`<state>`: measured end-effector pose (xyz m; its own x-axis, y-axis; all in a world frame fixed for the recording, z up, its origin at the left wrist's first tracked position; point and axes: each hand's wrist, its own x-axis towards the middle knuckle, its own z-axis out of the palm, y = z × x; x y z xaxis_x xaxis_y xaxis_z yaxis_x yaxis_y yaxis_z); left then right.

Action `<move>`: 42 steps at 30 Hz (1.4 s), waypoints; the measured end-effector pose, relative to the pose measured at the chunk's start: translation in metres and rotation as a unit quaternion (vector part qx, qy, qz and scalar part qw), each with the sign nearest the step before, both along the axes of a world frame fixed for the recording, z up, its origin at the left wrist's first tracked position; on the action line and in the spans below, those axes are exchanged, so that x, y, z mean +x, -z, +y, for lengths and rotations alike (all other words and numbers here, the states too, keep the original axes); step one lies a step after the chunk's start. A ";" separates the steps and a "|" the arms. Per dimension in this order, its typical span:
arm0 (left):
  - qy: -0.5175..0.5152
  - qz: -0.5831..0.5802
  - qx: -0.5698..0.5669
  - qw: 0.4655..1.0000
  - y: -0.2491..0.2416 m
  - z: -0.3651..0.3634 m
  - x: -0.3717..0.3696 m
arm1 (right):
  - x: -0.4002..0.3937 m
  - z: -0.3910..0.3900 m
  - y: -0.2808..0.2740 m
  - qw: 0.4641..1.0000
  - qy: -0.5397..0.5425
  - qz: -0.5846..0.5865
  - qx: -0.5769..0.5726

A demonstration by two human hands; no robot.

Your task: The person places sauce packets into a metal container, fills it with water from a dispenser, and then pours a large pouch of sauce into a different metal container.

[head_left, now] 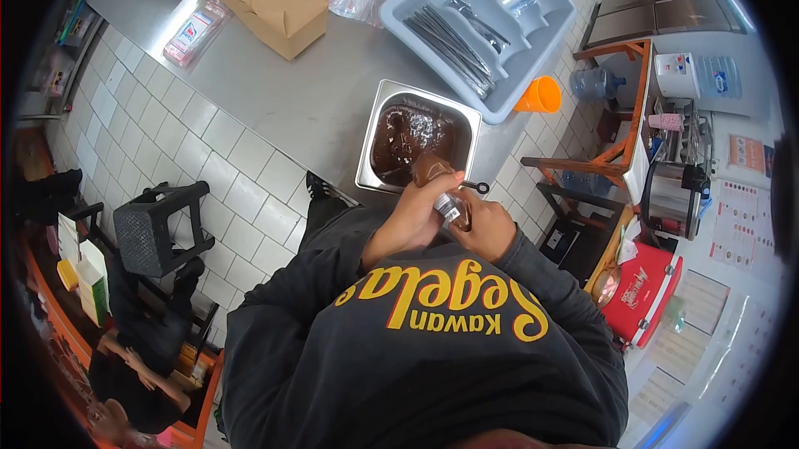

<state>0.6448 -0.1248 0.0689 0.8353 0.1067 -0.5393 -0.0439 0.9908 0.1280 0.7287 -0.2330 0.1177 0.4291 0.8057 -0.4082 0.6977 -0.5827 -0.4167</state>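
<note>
Both hands are wrapped around a clear plastic package of brown sauce (431, 168) with a printed white label. My left hand (414, 214) closes on its left side, thumb lying across the front. On the other side, my right hand (488, 231) grips its lower end. The package's upper end overlaps the near edge of a square steel pan (379, 109). Glossy dark brown sauce (409, 133) covers the inside of that pan. A black handle with a ring-shaped end (476, 188) sticks out at the pan's near right corner, just above my right hand.
On the steel table (275, 87), a grey cutlery tray (526, 74) stands beyond the pan, beside an orange cup (541, 95). A cardboard box (258, 0) and a plastic-wrapped packet (196, 31) lie farther left. A black stool (160, 228) and a seated person (137, 366) are at left.
</note>
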 end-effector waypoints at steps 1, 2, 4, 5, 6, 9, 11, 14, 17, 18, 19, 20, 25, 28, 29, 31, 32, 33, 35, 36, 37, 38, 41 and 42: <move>0.004 0.017 -0.005 1.000 -0.002 0.000 0.000 | 0.000 0.000 0.000 1.000 -0.002 0.003 0.007; 0.005 0.017 -0.004 1.000 0.000 0.000 0.000 | 0.000 0.000 0.000 1.000 -0.001 0.003 0.008; -0.003 0.022 -0.027 0.999 0.008 0.000 -0.001 | -0.001 0.002 -0.001 1.000 -0.010 0.000 -0.013; -0.003 0.022 -0.027 0.999 0.010 -0.001 0.000 | -0.002 0.003 -0.002 1.000 -0.010 0.000 -0.013; -0.012 0.019 -0.030 0.999 0.012 -0.002 0.000 | -0.002 0.005 -0.003 1.000 -0.009 -0.003 -0.019; -0.034 0.020 -0.031 0.999 0.011 -0.001 -0.001 | -0.002 0.004 0.001 1.000 -0.008 -0.006 -0.020; -0.046 0.023 -0.029 0.998 0.011 -0.002 0.000 | -0.003 0.005 0.002 1.000 -0.010 -0.006 -0.015; -0.058 0.038 -0.052 0.996 0.015 -0.002 0.002 | -0.005 0.006 0.000 1.000 -0.016 -0.011 -0.022; -0.057 0.061 -0.058 0.995 0.018 0.000 0.002 | -0.007 0.006 -0.001 1.000 -0.018 -0.018 -0.017; -0.048 -0.027 -0.063 0.997 0.029 0.001 0.000 | -0.007 0.005 -0.001 1.000 -0.022 -0.011 -0.016; -0.038 -0.116 -0.067 0.990 0.036 0.002 -0.001 | -0.007 0.005 -0.001 1.000 -0.026 -0.004 -0.015; -0.038 -0.115 -0.066 0.990 0.041 0.002 -0.002 | -0.007 0.004 0.000 1.000 -0.025 -0.003 -0.015; -0.025 -0.053 -0.050 0.997 0.007 0.013 0.002 | 0.002 -0.004 -0.002 0.999 -0.010 0.041 -0.006; -0.030 0.032 -0.106 0.993 -0.017 0.019 0.007 | 0.002 -0.006 -0.009 0.998 0.012 0.060 -0.023; -0.029 0.032 -0.106 0.993 -0.014 0.018 0.007 | 0.003 -0.008 -0.008 0.998 0.013 0.060 -0.023; -0.035 -0.036 -0.117 0.992 -0.002 0.015 0.006 | 0.004 -0.012 -0.006 0.997 -0.007 0.077 -0.027; -0.034 -0.035 -0.116 0.992 0.005 0.014 0.006 | 0.003 -0.013 -0.006 0.997 -0.007 0.078 -0.026; -0.030 -0.093 -0.133 0.986 0.012 0.012 0.006 | 0.002 -0.013 -0.007 0.997 -0.007 0.076 -0.023; -0.023 -0.151 -0.150 0.977 0.021 0.011 0.006 | 0.001 -0.013 -0.008 0.997 -0.006 0.075 -0.019; -0.021 -0.186 -0.143 0.972 0.024 0.011 0.006 | 0.000 -0.013 -0.008 0.996 -0.010 0.083 -0.017; -0.019 -0.222 -0.137 0.965 0.026 0.012 0.006 | 0.000 -0.013 -0.008 0.996 -0.013 0.092 -0.014; -0.018 -0.222 -0.136 0.965 0.026 0.013 0.006 | -0.001 -0.012 -0.008 0.996 -0.012 0.092 -0.014; -0.006 -0.221 -0.121 0.968 0.021 0.017 0.006 | -0.002 -0.011 -0.007 0.995 -0.003 0.096 -0.007; 0.000 -0.190 -0.084 0.978 0.016 0.019 0.006 | -0.001 -0.013 -0.004 0.993 0.003 0.107 0.039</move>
